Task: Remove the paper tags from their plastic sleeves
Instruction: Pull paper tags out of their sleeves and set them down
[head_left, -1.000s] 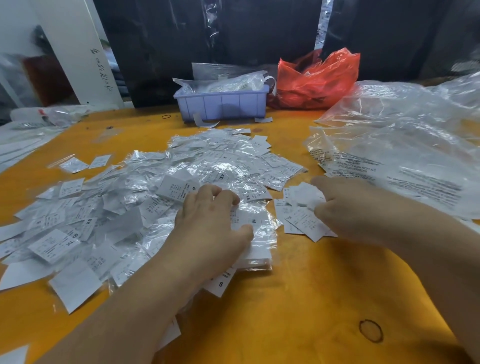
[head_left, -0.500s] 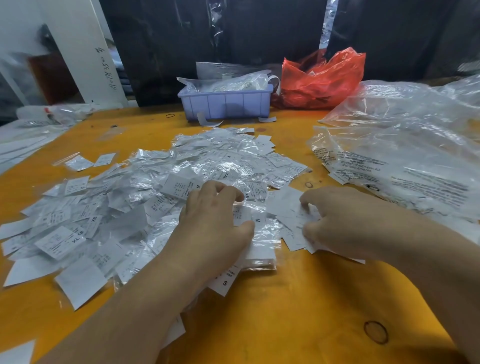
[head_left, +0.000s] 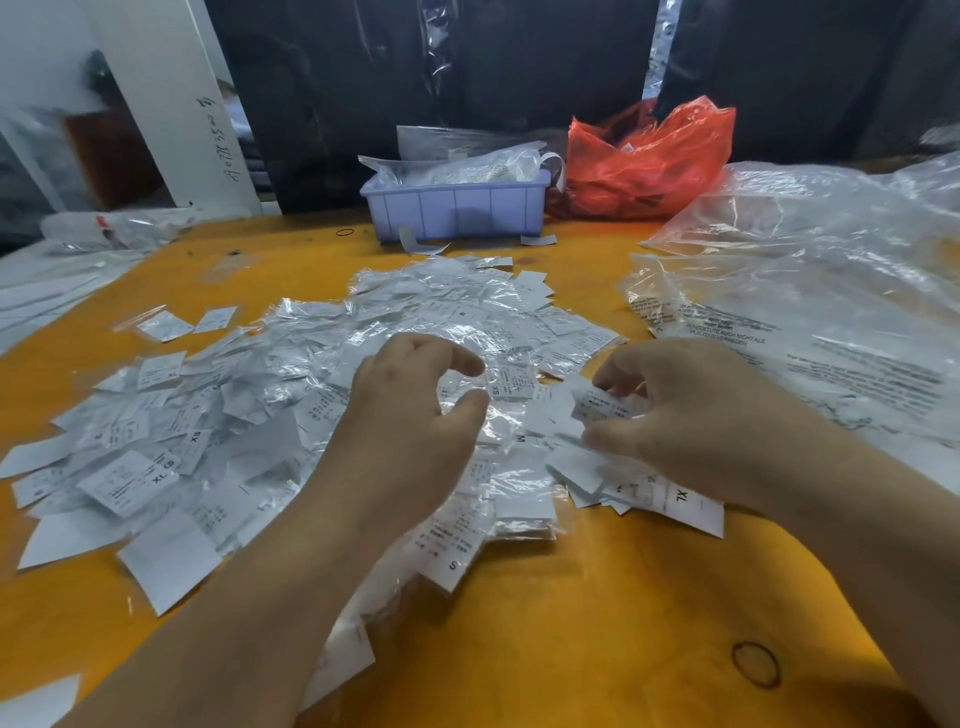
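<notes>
honestly, the danger here is mixing things up. my right hand (head_left: 691, 415) pinches a few loose paper tags (head_left: 605, 405) between thumb and fingertips, just above the small stack of bare tags (head_left: 670, 501) lying on the orange table (head_left: 597, 623). that stack touches the edge of the big heap of sleeved tags (head_left: 249, 415), so if i drop my pinch carelessly, finished tags could slide back among the unfinished ones and i'd sort them twice.

my left hand (head_left: 410, 415) hovers over the heap with fingers curled, thumb and forefinger apart; i can't tell whether it holds a sleeve (head_left: 493, 431) or only touches the shiny plastic under it. the sleeves are slick and thin, so i judge that a grab could lift two at once or slip off.

pulling too hard could tear a tag or crease it. the heap is loose too, and my forearm lies right across its near edge, so a sweep of the arm could push tags off the table. the clear bags (head_left: 810, 322) on the right sit near my stack and could swallow stray tags.
</notes>
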